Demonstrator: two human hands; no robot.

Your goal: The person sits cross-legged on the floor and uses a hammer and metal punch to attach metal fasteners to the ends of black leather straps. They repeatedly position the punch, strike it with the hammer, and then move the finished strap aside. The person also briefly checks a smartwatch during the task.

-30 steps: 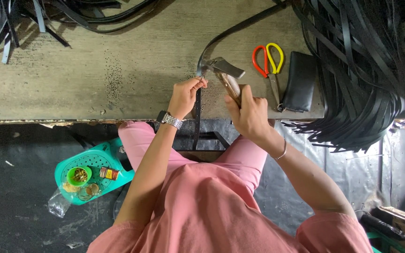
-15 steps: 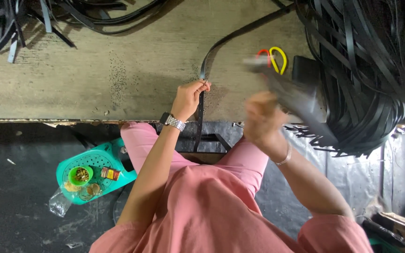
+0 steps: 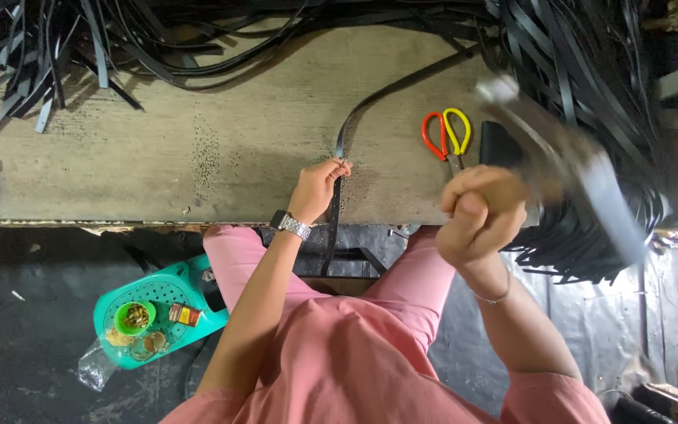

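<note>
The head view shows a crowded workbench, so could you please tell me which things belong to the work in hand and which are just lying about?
In use:
- left hand pinning the black strap to the workbench
- right hand raised with a blurred hammer

Lying about:
- red and yellow scissors
- heaps of black strips
- teal basket on the floor

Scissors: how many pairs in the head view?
1. The pair of scissors with one orange and one yellow handle loop lies on the wooden workbench, beyond the raised right hand. Strap piles might hide others.
</note>
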